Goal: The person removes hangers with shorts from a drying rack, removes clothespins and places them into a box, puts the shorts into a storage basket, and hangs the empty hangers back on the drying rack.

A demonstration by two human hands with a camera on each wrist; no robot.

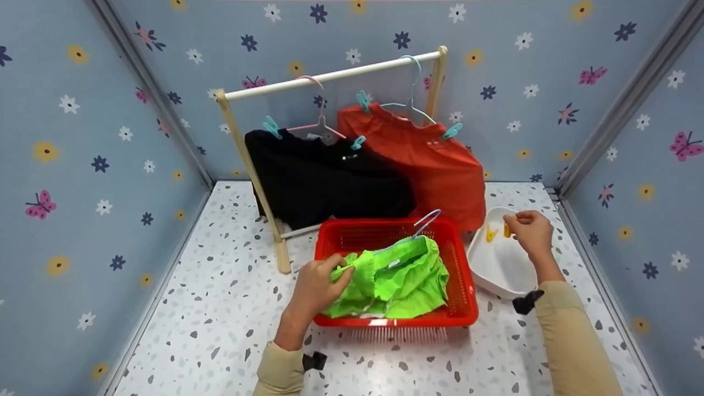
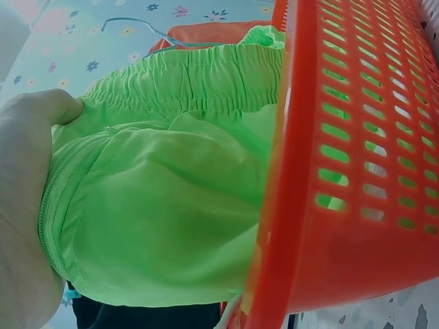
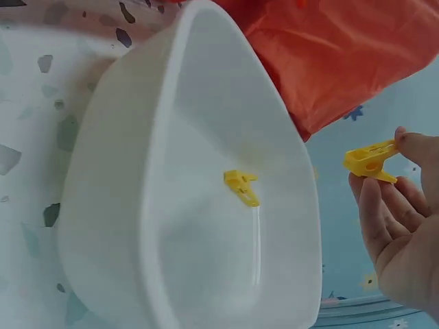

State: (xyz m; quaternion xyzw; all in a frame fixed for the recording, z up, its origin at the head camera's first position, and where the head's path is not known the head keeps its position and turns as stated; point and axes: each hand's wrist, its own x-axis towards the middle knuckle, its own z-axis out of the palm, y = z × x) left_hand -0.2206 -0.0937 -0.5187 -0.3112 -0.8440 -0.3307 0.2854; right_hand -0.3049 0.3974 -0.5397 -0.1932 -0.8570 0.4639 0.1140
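Note:
My left hand (image 1: 319,285) pinches the waistband end of bright green elastic-waist shorts (image 1: 410,286), which lie bunched in the red plastic basket (image 1: 470,308). A light blue hanger (image 1: 426,223) sits in the waistband, its hook sticking up over the basket's far rim. In the left wrist view, a zip runs along the green shorts (image 2: 171,212) beside the hand. My right hand (image 1: 532,234) holds a yellow clothespin (image 3: 370,161) between thumb and fingers, above the white bowl (image 3: 154,205). A second yellow clothespin (image 3: 241,187) lies inside the bowl.
Behind the basket stands a clothes rack (image 1: 341,74) with a white bar and wooden legs. A black garment (image 1: 330,181) and an orange garment (image 1: 440,170) hang from it on hangers, held by teal clothespins (image 1: 452,131). Flower-patterned walls (image 1: 71,165) enclose the speckled table (image 1: 220,313).

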